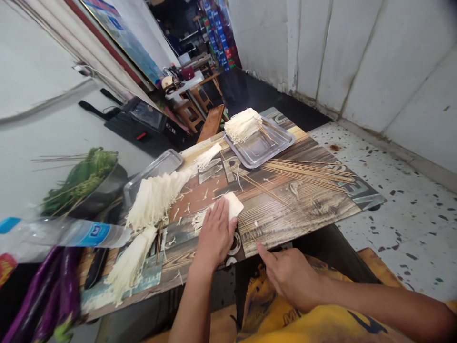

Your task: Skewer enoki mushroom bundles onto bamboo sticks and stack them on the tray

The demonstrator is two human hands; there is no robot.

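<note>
My left hand (217,231) is laid over a small bunch of enoki mushrooms (234,205), holding it against the patterned board (285,216). The pale base of the bunch shows beyond my fingers, and thin stems stick out to the left. Between the fingers of my right hand (285,271) is the near end of a bamboo skewer (249,229), which points up toward the bunch. Whether its tip has entered the mushrooms is hidden by my left hand. Beside my left hand lies a row of loose enoki bunches (153,195).
Skewered enoki (243,125) rest in a clear plastic tray (253,159), with loose skewers (309,174) nearby. Another clear tray (164,162) stands behind the row. At left are a bowl (103,190) of greens, a water bottle (71,232), eggplants (53,290) and a black-handled knife (96,269).
</note>
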